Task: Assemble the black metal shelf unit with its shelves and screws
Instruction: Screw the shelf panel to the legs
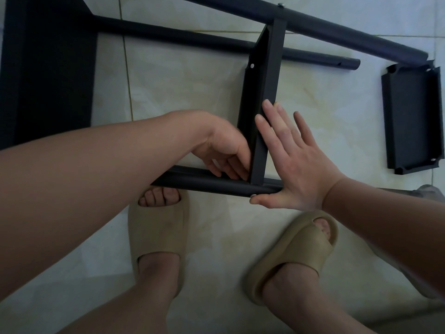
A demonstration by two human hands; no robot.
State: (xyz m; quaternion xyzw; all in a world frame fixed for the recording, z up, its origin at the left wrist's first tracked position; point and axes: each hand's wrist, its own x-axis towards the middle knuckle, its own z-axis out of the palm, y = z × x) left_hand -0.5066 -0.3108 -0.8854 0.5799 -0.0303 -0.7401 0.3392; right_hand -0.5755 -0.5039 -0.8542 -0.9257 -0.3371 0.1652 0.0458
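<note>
Down on the pale tiled floor (192, 88), closest of all, stand two feet in tan rubber slippers (156, 237). Just past the toes lies a black round metal tube (204, 183) with a small silver screw (253, 195) in its side. The right hand (296, 165) is flat, with its fingers straight and spread. It presses on the side of a black flat metal shelf (265, 80) that stands on its edge, and its thumb lies along the tube by the screw. The left hand (224, 150) is on the other side of that shelf. Its fingers bend down into the corner where shelf meets tube, and nobody could tell if they grip anything. Farther off, the shelf reaches two more black tubes (337, 27). Another black metal shelf tray (409, 121) lies loose at the right.
</note>
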